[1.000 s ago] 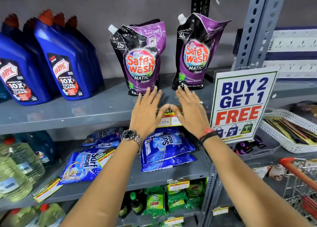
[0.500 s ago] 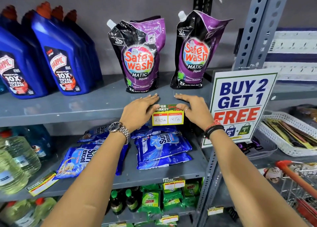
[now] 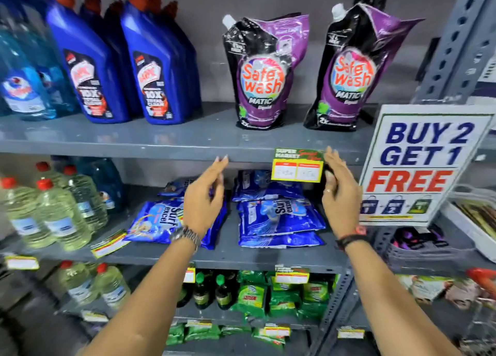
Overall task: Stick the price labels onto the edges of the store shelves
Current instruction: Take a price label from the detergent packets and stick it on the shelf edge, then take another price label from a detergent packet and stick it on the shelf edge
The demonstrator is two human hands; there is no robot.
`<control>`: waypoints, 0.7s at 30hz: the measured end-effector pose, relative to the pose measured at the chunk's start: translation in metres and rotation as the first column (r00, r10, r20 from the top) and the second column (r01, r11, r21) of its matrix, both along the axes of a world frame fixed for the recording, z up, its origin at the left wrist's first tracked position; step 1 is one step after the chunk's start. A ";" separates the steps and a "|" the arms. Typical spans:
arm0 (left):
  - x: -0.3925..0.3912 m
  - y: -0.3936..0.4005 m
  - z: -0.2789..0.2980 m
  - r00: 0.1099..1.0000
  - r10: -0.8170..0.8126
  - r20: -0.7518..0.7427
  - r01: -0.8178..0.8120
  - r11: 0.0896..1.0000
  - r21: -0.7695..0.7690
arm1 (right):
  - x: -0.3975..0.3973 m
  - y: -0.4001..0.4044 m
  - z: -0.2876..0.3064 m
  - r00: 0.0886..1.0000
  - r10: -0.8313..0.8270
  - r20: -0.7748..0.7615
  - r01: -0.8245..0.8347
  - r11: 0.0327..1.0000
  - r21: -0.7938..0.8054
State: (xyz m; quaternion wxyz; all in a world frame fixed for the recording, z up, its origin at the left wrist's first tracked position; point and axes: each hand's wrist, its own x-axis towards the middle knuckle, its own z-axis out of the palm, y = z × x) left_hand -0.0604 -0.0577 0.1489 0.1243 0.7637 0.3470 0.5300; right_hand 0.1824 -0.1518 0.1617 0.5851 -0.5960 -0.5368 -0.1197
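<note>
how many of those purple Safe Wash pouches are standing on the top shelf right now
2. One Safe Wash pouch stands mid-shelf; the other stands to its right, near the Buy 2 Get 1 Free sign. None seem hidden behind them.

It was a shop: grey metal shelves (image 3: 188,140) carried detergent pouches (image 3: 264,73) and blue cleaner bottles (image 3: 91,68), with a "Buy 2 Get 1 Free" sign (image 3: 421,165) right of the pouches and, below them, price labels (image 3: 296,165), prices probably handwritten.

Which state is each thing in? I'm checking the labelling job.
price label: on the top shelf edge, hanging below it
right hand: open, at the label's right end
left hand: open, off the label
Safewash pouches: upright
blue bottles: upright, capped
</note>
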 end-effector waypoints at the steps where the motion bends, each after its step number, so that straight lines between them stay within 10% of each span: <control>1: -0.018 0.000 -0.019 0.999 0.047 0.014 -0.045 0.995 -0.091 | -0.012 -0.001 -0.016 0.996 -0.052 -0.071 0.057 0.997 0.059; 8: -0.114 0.010 -0.115 0.984 0.172 -0.046 -0.163 0.767 -0.621 | -0.081 0.034 -0.120 0.934 -0.082 -0.347 0.015 0.981 -0.193; 21: -0.182 0.145 -0.160 0.997 -0.048 0.061 0.078 0.549 -0.832 | -0.179 0.205 -0.163 0.909 -0.041 -0.415 -0.250 0.743 -0.620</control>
